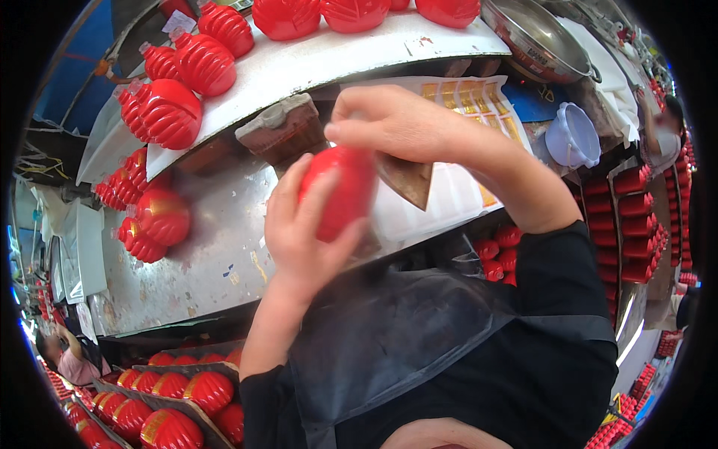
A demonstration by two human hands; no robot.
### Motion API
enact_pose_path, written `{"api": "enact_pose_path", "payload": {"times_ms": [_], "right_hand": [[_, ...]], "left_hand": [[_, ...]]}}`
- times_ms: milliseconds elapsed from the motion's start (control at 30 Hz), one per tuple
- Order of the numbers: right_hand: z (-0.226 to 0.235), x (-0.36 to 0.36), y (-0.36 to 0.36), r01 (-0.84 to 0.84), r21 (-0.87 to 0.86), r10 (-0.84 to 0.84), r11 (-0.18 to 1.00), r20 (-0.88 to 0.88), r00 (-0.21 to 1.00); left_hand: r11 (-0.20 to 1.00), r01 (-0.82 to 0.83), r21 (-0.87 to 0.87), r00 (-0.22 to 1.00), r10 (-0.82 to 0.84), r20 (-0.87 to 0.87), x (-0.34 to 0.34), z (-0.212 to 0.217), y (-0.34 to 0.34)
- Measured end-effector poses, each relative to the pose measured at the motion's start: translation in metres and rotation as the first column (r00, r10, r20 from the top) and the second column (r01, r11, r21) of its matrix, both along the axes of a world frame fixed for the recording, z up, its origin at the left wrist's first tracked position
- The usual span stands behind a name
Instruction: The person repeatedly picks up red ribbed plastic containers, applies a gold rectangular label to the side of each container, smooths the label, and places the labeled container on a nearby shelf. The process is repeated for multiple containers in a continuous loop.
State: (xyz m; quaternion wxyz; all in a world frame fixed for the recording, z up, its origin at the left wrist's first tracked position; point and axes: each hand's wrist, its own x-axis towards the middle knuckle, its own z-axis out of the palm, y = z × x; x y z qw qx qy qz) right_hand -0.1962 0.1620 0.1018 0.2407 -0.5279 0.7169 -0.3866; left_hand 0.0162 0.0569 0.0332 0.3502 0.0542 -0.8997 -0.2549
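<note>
My left hand (299, 232) grips a red ribbed lantern-shaped ball (340, 191), held up over a metal work table (217, 254). My right hand (407, 123) is above it, with thumb and fingertips pinched at the ball's top end. What the right fingers pinch is hidden. A brown wedge-shaped block (407, 179) shows just behind the ball, under my right hand.
More red lantern balls (172, 112) lie on a white shelf (299, 67) and on the table's left. A sheet of gold stickers (471, 97), a metal bowl (538, 41), a pale funnel (572, 138) and crates of red balls (172, 396) surround me. Another person (67, 359) sits lower left.
</note>
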Motion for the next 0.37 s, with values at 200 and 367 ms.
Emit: {"api": "enact_pose_path", "payload": {"times_ms": [200,367], "right_hand": [[-0.076,-0.059,0.061,0.491,0.121,-0.432,0.863,-0.327,0.84],[-0.154,-0.03,0.15,0.426,0.181,-0.223,0.886,-0.64,0.736]], "left_hand": [[0.465,0.041,0.884,0.999,-0.005,-0.044,-0.001,-0.034,-0.052],[0.266,0.161,0.95,0.986,0.008,-0.169,-0.009,-0.056,-0.058]]}}
